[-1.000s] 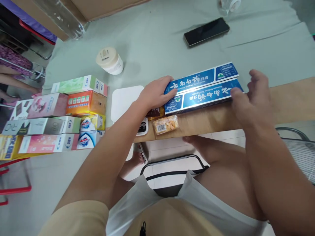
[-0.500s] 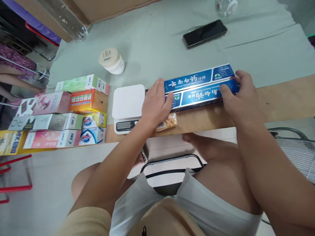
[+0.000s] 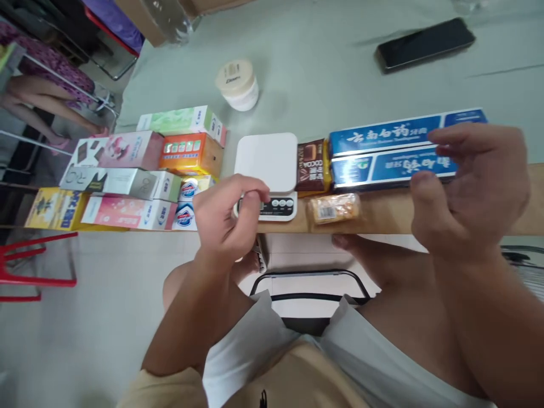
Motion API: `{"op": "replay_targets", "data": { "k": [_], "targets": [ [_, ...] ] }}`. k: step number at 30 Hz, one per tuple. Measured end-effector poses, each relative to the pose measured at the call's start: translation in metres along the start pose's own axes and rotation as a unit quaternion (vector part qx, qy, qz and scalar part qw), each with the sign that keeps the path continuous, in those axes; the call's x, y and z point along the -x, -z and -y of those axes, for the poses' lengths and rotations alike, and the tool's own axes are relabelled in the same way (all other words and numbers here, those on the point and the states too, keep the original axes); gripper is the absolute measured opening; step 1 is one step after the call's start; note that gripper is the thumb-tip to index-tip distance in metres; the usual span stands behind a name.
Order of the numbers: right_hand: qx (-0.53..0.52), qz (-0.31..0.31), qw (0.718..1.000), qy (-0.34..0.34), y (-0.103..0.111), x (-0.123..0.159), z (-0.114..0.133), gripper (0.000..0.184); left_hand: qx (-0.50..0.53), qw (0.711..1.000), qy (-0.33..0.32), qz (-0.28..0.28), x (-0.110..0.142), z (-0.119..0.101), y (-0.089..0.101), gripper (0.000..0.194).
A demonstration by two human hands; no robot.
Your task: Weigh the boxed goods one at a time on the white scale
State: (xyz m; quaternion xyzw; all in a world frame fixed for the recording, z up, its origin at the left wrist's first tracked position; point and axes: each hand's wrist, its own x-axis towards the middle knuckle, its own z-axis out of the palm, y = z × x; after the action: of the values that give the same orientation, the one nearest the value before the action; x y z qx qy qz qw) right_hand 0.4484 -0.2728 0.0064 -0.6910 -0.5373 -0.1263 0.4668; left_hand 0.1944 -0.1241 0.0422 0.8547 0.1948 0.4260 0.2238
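My left hand (image 3: 227, 218) hovers just in front of the small white scale (image 3: 267, 164), its fingers curled loosely with nothing in them. My right hand (image 3: 467, 187) floats with spread fingers above the near end of two long blue toothpaste boxes (image 3: 382, 150) that lie side by side on the table. It does not hold them. A brown chocolate packet (image 3: 311, 165) lies between the scale and the blue boxes. A small orange snack packet (image 3: 334, 207) lies at the table's front edge.
Several colourful boxes (image 3: 140, 170) are lined up at the left. A white cream jar (image 3: 236, 85) stands behind the scale, a black phone (image 3: 425, 44) lies at the far right. A red stool (image 3: 29, 266) stands on the floor at left. Another person's legs (image 3: 51, 102) show at top left.
Both hands have let go of the blue toothpaste boxes and pulled back. My left hand moved left to the scale's front. The camera shifted, and the brown packet came into view.
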Motion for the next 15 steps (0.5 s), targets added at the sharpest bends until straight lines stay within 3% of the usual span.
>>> {"op": "replay_targets", "data": {
  "k": [4, 8, 12, 15],
  "targets": [
    [-0.049, 0.039, 0.996, 0.069, -0.033, 0.001, 0.048, 0.03, -0.028, 0.99, 0.098, -0.092, 0.042, 0.017, 0.03, 0.024],
    [-0.089, 0.09, 0.984, 0.122, -0.069, 0.003, 0.095, 0.033, -0.039, 0.973, 0.083, -0.21, 0.057, 0.036, 0.052, 0.024],
    [-0.128, 0.143, 0.972, 0.136, -0.105, -0.004, 0.142, 0.036, -0.061, 0.933, 0.087, -0.343, 0.059, 0.06, 0.082, 0.021],
    [-0.145, 0.191, 0.957, 0.162, -0.139, -0.021, 0.178, 0.036, -0.039, 0.93, 0.143, -0.337, 0.068, 0.077, 0.104, 0.03]
  ]
}}
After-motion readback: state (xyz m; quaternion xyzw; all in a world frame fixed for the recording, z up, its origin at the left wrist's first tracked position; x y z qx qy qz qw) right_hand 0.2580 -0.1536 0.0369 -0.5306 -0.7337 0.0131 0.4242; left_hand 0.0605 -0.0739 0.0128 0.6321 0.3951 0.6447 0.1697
